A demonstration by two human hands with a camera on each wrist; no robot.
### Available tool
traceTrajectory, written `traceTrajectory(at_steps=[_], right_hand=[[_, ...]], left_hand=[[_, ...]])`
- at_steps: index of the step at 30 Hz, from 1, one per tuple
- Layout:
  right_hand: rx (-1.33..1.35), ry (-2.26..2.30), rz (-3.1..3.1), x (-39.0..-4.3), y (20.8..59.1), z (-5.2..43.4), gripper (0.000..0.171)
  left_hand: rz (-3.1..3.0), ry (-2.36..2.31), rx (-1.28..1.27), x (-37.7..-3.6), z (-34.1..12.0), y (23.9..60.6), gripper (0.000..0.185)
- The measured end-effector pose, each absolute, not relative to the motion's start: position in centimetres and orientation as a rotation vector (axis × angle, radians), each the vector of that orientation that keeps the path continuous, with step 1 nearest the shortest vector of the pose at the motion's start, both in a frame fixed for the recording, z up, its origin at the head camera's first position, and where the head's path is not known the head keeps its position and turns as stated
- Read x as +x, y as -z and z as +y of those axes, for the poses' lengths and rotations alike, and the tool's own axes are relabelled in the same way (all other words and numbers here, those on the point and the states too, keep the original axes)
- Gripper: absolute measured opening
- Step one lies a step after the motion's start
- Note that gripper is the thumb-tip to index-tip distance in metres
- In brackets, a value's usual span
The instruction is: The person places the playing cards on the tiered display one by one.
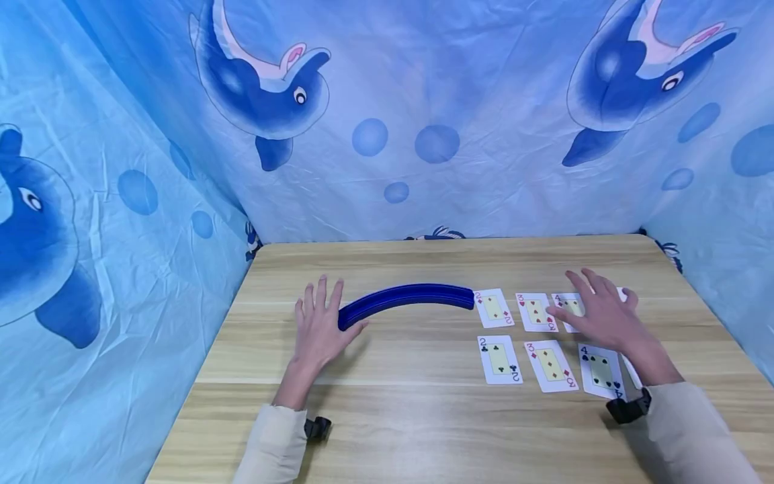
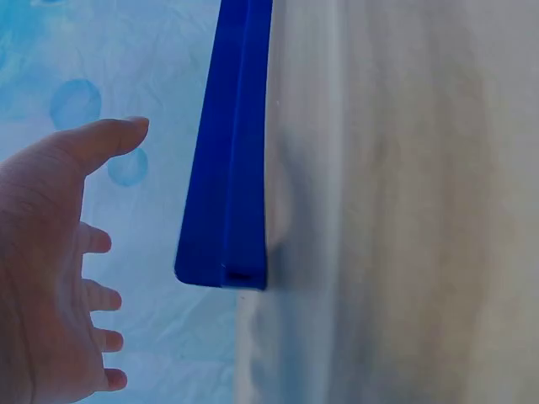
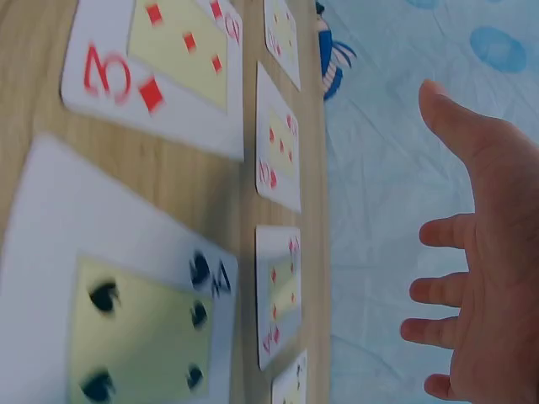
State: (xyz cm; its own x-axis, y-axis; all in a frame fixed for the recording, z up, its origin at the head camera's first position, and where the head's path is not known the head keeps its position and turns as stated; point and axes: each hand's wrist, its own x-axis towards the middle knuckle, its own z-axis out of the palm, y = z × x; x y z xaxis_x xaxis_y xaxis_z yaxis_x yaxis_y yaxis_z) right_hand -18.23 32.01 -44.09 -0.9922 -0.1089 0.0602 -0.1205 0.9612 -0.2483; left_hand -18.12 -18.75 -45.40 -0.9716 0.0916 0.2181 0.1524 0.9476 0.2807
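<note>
On the table: pale wood-grain top (image 1: 423, 417), smooth and matte, fenced by crinkled blue cloth (image 1: 423, 101) printed with dolphins and bubbles.
Card holder: curved blue plastic rack (image 1: 405, 300), a low glossy arc, ridged along its length; it lies mid-table, its left end beside the left hand, its right end just beside the red two.
Left hand: left hand (image 1: 320, 323) flat over the table, fingers straight and slightly fanned, holding nothing; the thumb side lies against or just short of the rack's end, which one I cannot tell.
Right hand: right hand (image 1: 598, 309) spread, palm down, hovering over or resting on the far-row card at the right; contact not clear.
Far row: two of diamonds (image 1: 494, 308), three of diamonds (image 1: 535, 312), then a four (image 1: 568, 306) partly hidden under the fingers.
Near row: two of clubs (image 1: 499, 359), three of diamonds (image 1: 550, 365), four of spades (image 1: 601, 371), all flat glossy rectangles with yellow centre panels.
Sleeves: soft beige fabric (image 1: 275, 444), black wrist straps.
</note>
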Motion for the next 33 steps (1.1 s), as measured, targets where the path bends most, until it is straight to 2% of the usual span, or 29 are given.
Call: traceTrajectory(at_steps=[21,33], right_hand=[[0.001,-0.299,-3.214,-19.8,43.7,39.2,0.098],[-0.012,-0.343,-3.299,-19.8,44.6,42.5,0.099]], left_hand=[[-2.926,0.886,-0.014,-19.0,-21.5,47.6,0.099],[-2.877,1.154,0.015,-19.1,-22.3,48.9,0.087]])
